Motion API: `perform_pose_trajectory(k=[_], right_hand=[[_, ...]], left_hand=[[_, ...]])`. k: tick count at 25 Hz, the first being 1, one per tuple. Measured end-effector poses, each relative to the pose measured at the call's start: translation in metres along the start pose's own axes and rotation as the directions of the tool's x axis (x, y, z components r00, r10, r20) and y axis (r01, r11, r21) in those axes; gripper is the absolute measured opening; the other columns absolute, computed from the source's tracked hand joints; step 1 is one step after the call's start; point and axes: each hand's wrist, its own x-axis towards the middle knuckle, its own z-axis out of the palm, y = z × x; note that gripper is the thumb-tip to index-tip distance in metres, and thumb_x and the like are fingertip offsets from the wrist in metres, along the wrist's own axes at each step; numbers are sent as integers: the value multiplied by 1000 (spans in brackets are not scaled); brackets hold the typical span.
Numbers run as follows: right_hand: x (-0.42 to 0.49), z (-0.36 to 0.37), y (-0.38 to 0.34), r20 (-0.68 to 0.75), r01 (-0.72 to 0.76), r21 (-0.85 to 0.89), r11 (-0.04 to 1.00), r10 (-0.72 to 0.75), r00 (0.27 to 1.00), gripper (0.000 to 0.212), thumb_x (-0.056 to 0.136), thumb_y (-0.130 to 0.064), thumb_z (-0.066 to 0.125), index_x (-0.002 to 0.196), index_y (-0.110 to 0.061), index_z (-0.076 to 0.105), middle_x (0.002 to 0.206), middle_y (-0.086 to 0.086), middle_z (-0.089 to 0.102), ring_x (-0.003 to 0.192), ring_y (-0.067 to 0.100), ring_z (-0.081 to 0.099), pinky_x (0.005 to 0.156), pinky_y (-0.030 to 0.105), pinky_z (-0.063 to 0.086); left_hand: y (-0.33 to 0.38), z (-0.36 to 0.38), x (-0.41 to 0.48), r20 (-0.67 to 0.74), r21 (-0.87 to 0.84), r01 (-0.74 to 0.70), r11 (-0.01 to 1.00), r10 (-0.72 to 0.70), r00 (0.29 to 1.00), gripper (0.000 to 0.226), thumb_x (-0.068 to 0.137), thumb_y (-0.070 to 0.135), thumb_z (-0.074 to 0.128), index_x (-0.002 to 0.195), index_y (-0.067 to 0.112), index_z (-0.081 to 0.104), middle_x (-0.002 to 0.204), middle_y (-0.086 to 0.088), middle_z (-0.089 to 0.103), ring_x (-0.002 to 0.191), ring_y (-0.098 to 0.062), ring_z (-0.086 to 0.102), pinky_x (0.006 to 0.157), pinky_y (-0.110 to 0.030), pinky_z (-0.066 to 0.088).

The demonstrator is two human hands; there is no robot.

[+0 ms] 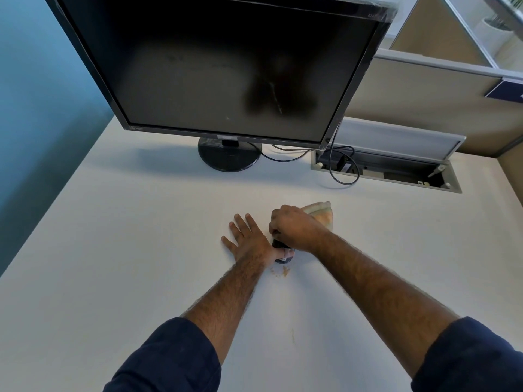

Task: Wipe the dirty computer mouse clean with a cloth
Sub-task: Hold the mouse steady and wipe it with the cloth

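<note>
Head view shows the left hand (249,239) flat on the table (141,222), thumb steadying the mouse (283,257), while the right hand (294,229), its grip closed on the cloth (321,213), could scatter crumbs (283,271) (already loose nearby) wider.

black mouse (283,258) mostly hidden under hands; beige cloth (321,214) bunched just behind.

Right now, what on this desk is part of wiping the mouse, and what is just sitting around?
Part of the job:
mouse, steadied by the left hand
cloth, gripped in the right hand
brown crumbs beside the mouse

Just sitting around:
monitor
black cables
open cable tray
</note>
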Motion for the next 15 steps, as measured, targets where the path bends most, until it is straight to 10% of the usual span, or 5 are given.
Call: perform_pose_trajectory(k=[15], right_hand=[[15, 7, 27, -6, -225, 149, 963, 229, 974, 23, 97, -23, 57, 112, -13, 72, 115, 8, 64, 104, 24, 54, 93, 40, 48]], left_hand=[[1, -3, -5, 26, 4, 22, 1000, -22, 999, 159, 56, 87, 72, 155, 10, -27, 163, -15, -32, 151, -35, -26, 117, -64, -10]])
